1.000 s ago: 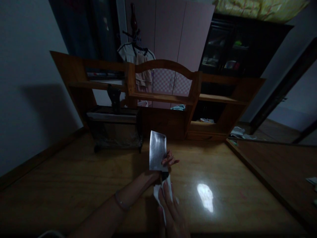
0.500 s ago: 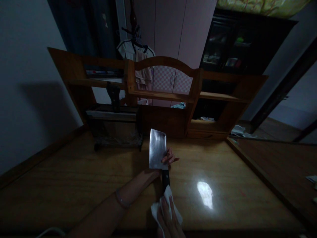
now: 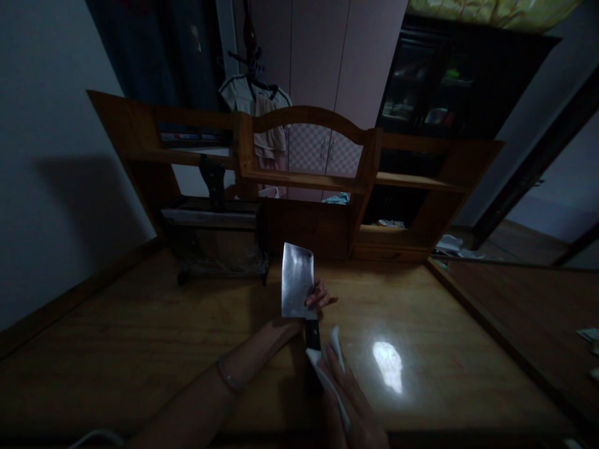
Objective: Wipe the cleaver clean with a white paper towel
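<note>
A cleaver (image 3: 298, 280) with a broad steel blade and black handle is held up over the wooden table, blade pointing away from me. My left hand (image 3: 321, 295) reaches behind the blade and grips it, fingertips curling round its right edge; the palm is hidden. A bracelet circles the left wrist. At the right side of the black handle, my right hand (image 3: 346, 396) is closed on a white cloth or tissue (image 3: 335, 344), which touches the handle.
The wooden table (image 3: 187, 349) has a shelf unit (image 3: 309, 181) along its back. A black knife-block-like holder (image 3: 213, 237) with a black-handled tool in it stands at the back left. Light glares on the table at right. A white cord (image 3: 98, 434) lies at the bottom left.
My right hand with the white cloth has shifted from the handle's lower end to its right side, uncovering more of the handle. The cleaver and my left hand stay almost still.
</note>
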Available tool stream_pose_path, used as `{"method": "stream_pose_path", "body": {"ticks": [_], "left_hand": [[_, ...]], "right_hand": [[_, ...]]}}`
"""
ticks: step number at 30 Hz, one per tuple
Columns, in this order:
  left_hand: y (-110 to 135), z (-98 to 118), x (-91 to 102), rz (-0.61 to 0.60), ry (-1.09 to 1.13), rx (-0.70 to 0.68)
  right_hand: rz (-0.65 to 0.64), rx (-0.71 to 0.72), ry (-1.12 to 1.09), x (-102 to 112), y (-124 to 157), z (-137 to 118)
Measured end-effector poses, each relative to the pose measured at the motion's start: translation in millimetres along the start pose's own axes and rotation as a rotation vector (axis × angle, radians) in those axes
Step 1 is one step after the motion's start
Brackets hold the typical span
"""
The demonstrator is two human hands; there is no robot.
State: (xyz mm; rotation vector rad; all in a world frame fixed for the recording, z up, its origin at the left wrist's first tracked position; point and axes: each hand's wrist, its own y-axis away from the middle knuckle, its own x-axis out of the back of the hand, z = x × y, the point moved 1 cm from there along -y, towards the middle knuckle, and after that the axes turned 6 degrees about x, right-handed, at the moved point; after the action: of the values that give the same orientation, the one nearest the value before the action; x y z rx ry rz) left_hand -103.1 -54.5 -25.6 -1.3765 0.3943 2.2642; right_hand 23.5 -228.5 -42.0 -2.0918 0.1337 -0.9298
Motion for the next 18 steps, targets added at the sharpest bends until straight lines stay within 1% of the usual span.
{"method": "stream_pose_path", "body": {"ticks": [3, 5, 6, 8, 11, 15, 18], "left_hand": [[-4, 0, -0.7, -0.008, -0.001, 0.01], [-9, 1, -1.6, 0.001, -0.006, 0.035], [-11, 1, -1.7, 0.009, -0.009, 0.05], [-13, 3, -0.6, 0.026, -0.013, 0.071], [-8, 4, 4.6, 0.042, -0.01, 0.067], [0, 1, 11.7, 0.051, -0.001, 0.059], [-2, -2, 13.2, 0.051, 0.008, 0.046]], "right_hand": [[-0.091, -0.021, 0.015, -9, -16, 1], [-0.146, -0.001, 0.002, -20, -20, -2], [-0.15, 0.007, 0.001, -25, -21, -3], [-0.138, 0.002, 0.03, -35, -19, -6], [-0.122, 0.0, 0.075, -44, -11, -7], [-0.07, 0.063, 0.092, -48, 5, -4], [-0.059, 0.101, 0.125, -50, 15, -1]]}}
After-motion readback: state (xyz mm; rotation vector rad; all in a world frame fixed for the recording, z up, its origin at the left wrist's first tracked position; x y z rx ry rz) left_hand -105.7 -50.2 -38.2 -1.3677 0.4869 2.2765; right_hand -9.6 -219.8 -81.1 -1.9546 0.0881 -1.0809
